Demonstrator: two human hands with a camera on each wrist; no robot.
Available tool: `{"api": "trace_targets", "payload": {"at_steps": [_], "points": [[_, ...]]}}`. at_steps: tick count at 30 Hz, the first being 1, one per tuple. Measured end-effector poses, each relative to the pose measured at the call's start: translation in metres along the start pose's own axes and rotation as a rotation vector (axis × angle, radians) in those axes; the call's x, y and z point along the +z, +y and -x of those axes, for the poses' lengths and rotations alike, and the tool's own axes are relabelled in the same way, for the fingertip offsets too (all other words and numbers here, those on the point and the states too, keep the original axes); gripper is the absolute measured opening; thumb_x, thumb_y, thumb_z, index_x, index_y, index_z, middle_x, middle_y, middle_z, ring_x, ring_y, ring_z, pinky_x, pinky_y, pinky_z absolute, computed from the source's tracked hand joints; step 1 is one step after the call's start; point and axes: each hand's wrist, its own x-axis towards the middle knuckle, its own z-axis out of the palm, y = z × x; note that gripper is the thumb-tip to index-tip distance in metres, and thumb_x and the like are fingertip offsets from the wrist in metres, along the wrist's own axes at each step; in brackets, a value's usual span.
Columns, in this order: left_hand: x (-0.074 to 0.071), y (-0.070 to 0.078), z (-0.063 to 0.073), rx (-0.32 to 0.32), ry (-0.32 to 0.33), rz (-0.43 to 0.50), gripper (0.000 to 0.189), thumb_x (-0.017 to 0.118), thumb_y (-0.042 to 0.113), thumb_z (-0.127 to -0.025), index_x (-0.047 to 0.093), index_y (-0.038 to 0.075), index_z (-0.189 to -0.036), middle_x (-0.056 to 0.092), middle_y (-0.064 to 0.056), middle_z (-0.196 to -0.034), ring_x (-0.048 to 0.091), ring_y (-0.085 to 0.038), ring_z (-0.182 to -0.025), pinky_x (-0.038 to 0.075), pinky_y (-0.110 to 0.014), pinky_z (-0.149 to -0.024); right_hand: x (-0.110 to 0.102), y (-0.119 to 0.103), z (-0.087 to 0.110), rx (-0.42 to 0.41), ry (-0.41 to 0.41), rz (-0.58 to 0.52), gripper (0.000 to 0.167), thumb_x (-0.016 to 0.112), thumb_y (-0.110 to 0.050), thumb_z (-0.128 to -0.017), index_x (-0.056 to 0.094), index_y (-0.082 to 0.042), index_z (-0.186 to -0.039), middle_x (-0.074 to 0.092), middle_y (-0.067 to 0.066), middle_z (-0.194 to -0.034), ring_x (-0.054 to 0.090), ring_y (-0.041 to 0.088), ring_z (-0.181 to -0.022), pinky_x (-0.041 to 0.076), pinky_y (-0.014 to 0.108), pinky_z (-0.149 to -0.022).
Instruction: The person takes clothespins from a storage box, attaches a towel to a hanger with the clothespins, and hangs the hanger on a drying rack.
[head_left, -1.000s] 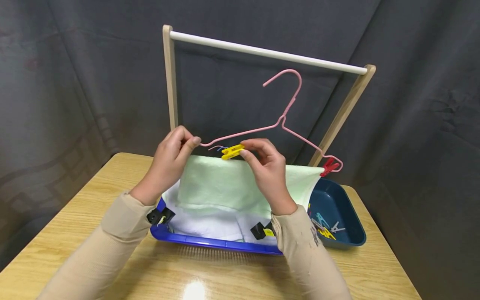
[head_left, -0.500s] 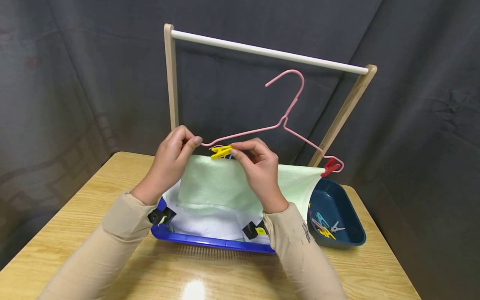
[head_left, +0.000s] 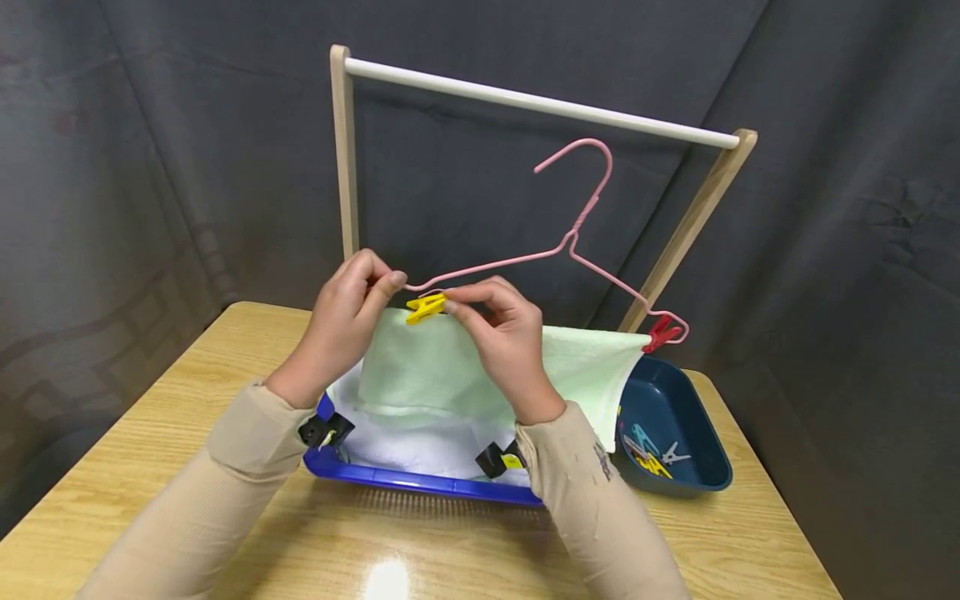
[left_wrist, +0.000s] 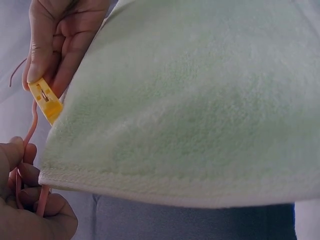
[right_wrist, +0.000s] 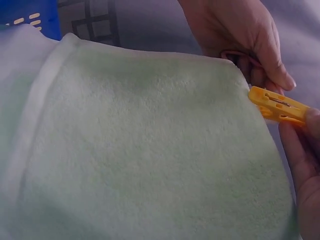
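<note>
A pale green towel (head_left: 420,367) hangs folded over the lower bar of a pink hanger (head_left: 495,265). My left hand (head_left: 348,312) grips the hanger's left end, beside the towel's corner. Between the thumb and fingers of my right hand (head_left: 506,333) is a yellow clothespin (head_left: 426,308); its jaws are at the towel's top edge, near that left end. The right wrist view has the clothespin (right_wrist: 277,104) touching the towel edge; whether it bites the cloth I cannot tell. A red clothespin (head_left: 662,335) clips the towel at the hanger's right end.
Behind stands a wooden rack with a white rod (head_left: 540,102). Below the towel is a blue basket (head_left: 420,481) with white cloth inside. At the right, a dark blue bin (head_left: 705,450) contains several clothespins (head_left: 648,458). All rest on a wooden table (head_left: 300,542).
My right hand has moved left along the towel's top edge with the yellow clothespin, closer to my left hand. The left hand keeps its grip, and the hanger has shifted slightly right.
</note>
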Motion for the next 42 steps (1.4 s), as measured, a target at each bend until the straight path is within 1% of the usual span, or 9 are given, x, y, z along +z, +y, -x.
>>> {"api": "trace_targets", "payload": {"at_steps": [3,10,13,17,20,23,28,34,42], "points": [[0.001,0.0,0.0,0.005,-0.003,0.003,0.018,0.059,0.011,-0.102,0.052,0.0,-0.09,0.044,-0.01,-0.083,0.041,-0.021,-0.077,0.032,-0.03,-0.067,0.003,0.0,0.001,-0.008,0.005,0.025,0.014,0.078,0.008,-0.084,0.076,0.006,-0.097,0.068,0.015,-0.091,0.065,0.017,-0.083,0.052,0.02,-0.065],[0.002,0.0,0.0,0.041,0.008,0.013,0.018,0.06,0.011,-0.101,0.051,0.0,-0.089,0.043,-0.009,-0.081,0.04,-0.021,-0.073,0.031,-0.029,-0.066,0.012,0.002,0.004,-0.025,-0.022,0.061,0.011,0.077,0.005,-0.086,0.077,0.003,-0.097,0.069,0.012,-0.092,0.061,0.014,-0.075,0.048,0.02,-0.062],[0.003,0.0,0.0,0.041,0.009,0.016,0.018,0.06,0.011,-0.101,0.051,0.0,-0.089,0.043,-0.009,-0.081,0.04,-0.02,-0.073,0.031,-0.029,-0.066,0.015,0.003,0.005,-0.028,-0.02,0.088,0.012,0.077,0.004,-0.087,0.078,0.002,-0.098,0.068,0.01,-0.091,0.057,0.016,-0.07,0.044,0.021,-0.057],[0.004,-0.002,0.0,0.028,0.009,0.026,0.019,0.059,0.011,-0.102,0.051,0.0,-0.089,0.043,-0.009,-0.081,0.04,-0.02,-0.074,0.031,-0.029,-0.066,0.019,0.003,0.006,-0.038,-0.014,0.11,0.012,0.077,0.001,-0.087,0.079,0.0,-0.1,0.068,0.01,-0.09,0.054,0.019,-0.068,0.043,0.021,-0.056],[0.004,-0.002,0.001,0.018,0.005,0.036,0.019,0.058,0.012,-0.103,0.051,0.001,-0.089,0.042,-0.009,-0.081,0.04,-0.02,-0.073,0.031,-0.029,-0.066,0.023,0.002,0.006,-0.041,-0.009,0.106,0.013,0.078,0.001,-0.087,0.079,0.001,-0.1,0.069,0.011,-0.092,0.058,0.018,-0.072,0.045,0.021,-0.058],[0.005,-0.002,0.003,0.017,0.003,0.045,0.019,0.057,0.011,-0.103,0.05,0.001,-0.089,0.042,-0.008,-0.08,0.04,-0.02,-0.073,0.031,-0.029,-0.065,0.026,0.002,0.007,-0.027,-0.008,0.077,0.015,0.079,0.001,-0.086,0.078,0.003,-0.101,0.07,0.013,-0.095,0.064,0.017,-0.08,0.051,0.021,-0.063],[0.008,-0.003,0.004,0.029,0.0,0.053,0.019,0.056,0.011,-0.103,0.05,0.002,-0.088,0.043,-0.008,-0.08,0.042,-0.019,-0.073,0.033,-0.028,-0.065,0.028,0.001,0.008,0.02,-0.012,0.026,0.019,0.079,0.003,-0.085,0.077,0.005,-0.103,0.07,0.015,-0.097,0.068,0.019,-0.091,0.059,0.028,-0.075],[0.01,-0.004,0.004,0.053,0.011,0.061,0.018,0.055,0.011,-0.104,0.05,0.002,-0.089,0.045,-0.008,-0.081,0.044,-0.018,-0.073,0.035,-0.028,-0.064,0.03,0.0,0.006,0.074,-0.022,0.006,0.021,0.08,0.001,-0.085,0.077,0.004,-0.105,0.071,0.015,-0.098,0.068,0.023,-0.093,0.059,0.033,-0.079],[0.011,-0.003,0.005,0.044,0.03,0.066,0.017,0.055,0.009,-0.104,0.051,0.002,-0.088,0.047,-0.008,-0.082,0.044,-0.019,-0.074,0.035,-0.027,-0.065,0.036,0.002,0.011,0.118,-0.027,-0.067,0.023,0.077,0.006,-0.086,0.073,0.009,-0.108,0.069,0.021,-0.105,0.071,0.031,-0.098,0.059,0.036,-0.085]]}}
